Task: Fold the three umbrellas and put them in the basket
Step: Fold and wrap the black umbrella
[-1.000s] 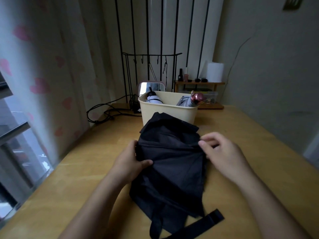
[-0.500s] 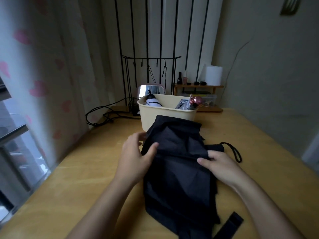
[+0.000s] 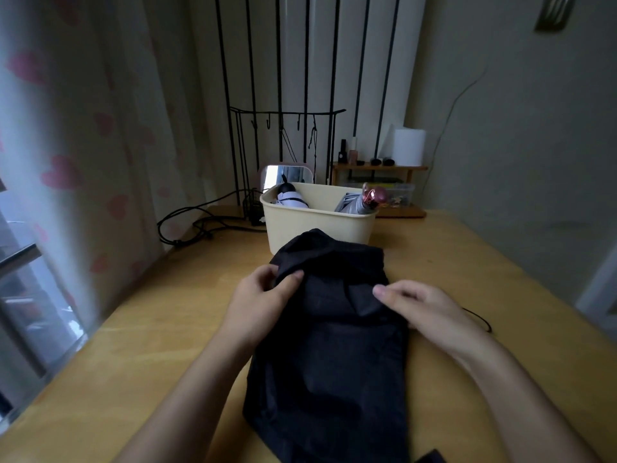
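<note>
A black umbrella [image 3: 330, 345] lies collapsed on the wooden table [image 3: 160, 329], its loose canopy bunched lengthwise in front of me. My left hand [image 3: 263, 292] pinches a fold of the canopy on its left edge, thumb on top. Resting on the fabric at the right is my right hand [image 3: 424, 305], fingers curled over a fold. Just beyond stands a cream basket [image 3: 317, 225]. It holds a white and black folded umbrella [image 3: 291, 197] on the left and a grey umbrella with a pink handle [image 3: 362, 203] on the right.
Behind the basket are a small mirror [image 3: 287, 173], a black wire rack [image 3: 287, 142], a low wooden shelf [image 3: 380, 168] with small bottles and a white roll [image 3: 409, 147]. Black cables [image 3: 200, 222] lie at the back left. A curtain [image 3: 66, 145] hangs left. The umbrella's wrist cord [image 3: 479, 317] trails right.
Both hands have shifted along the black canopy, gathering it narrower; the left hand moved from flat on top to pinching the left edge. The closure strap at the bottom right has nearly left view.
</note>
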